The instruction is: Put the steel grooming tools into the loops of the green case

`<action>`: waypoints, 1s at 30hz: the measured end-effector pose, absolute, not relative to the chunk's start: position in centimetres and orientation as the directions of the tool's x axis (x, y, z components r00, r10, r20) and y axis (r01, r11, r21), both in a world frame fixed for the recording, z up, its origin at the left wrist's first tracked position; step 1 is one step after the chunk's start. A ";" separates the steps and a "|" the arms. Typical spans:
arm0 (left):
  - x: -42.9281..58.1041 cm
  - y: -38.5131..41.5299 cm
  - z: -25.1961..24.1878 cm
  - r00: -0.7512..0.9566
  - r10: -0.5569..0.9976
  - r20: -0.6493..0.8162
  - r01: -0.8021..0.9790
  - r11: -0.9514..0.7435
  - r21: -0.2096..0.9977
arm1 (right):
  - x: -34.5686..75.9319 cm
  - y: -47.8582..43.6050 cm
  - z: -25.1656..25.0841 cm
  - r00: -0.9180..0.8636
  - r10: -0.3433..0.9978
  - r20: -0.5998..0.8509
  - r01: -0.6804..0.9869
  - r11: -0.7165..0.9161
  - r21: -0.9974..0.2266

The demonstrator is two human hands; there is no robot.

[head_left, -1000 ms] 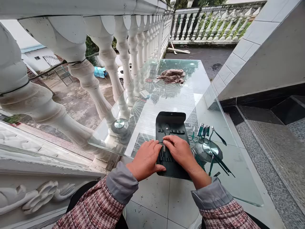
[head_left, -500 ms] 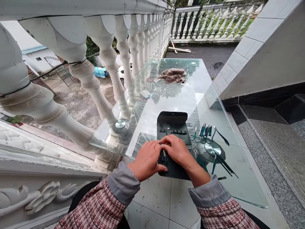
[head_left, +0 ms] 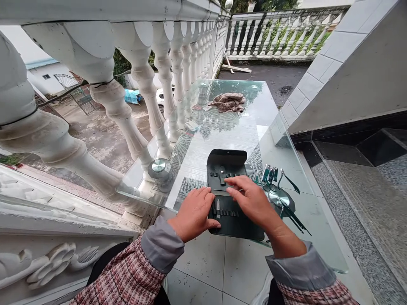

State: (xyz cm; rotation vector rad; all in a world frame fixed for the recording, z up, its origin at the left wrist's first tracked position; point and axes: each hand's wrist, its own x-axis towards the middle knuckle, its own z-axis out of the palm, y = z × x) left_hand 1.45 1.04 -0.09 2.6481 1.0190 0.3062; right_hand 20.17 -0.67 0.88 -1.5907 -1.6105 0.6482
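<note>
A black roll-up tool case (head_left: 227, 163) lies open on the glass table (head_left: 235, 127), with one small metal tool (head_left: 218, 208) seated in its lower elastic loops. My left hand (head_left: 194, 212) rests flat on the case's left edge, fingers together, holding it down. My right hand (head_left: 251, 199) hovers over the case's middle with fingers extended and empty. To the right of the case lie several green-handled manicure tools (head_left: 270, 173) and thin picks (head_left: 294, 218).
A crumpled brown cloth (head_left: 228, 101) sits at the table's far end. White stone balusters (head_left: 140, 84) run along the left. Round metal table mounts (head_left: 158, 166) show under the glass. A tiled wall (head_left: 333, 51) and dark steps rise on the right.
My right hand has let go of the small tool, now seated in the loops, and lifted up and to the right. My left hand stays on the case.
</note>
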 end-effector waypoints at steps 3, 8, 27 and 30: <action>1.5 0.8 0.0 0.747 0.654 0.118 0.594 -0.736 0.325 | 22.2 -1.6 1.7 0.226 0.960 0.164 0.527 0.021 -0.849; 1.9 0.2 0.0 0.815 0.568 0.113 0.527 -0.808 0.262 | 25.1 -3.4 1.1 0.376 0.919 0.114 0.522 -0.109 -0.846; 1.8 0.5 1.0 0.780 0.617 0.106 0.526 -0.738 0.423 | 25.0 -5.7 0.2 0.328 0.937 0.120 0.577 -0.098 -0.811; 2.5 0.1 0.5 0.786 0.608 0.114 0.527 -0.754 0.392 | 26.3 -6.5 0.5 0.363 0.932 0.016 0.543 -0.198 -0.816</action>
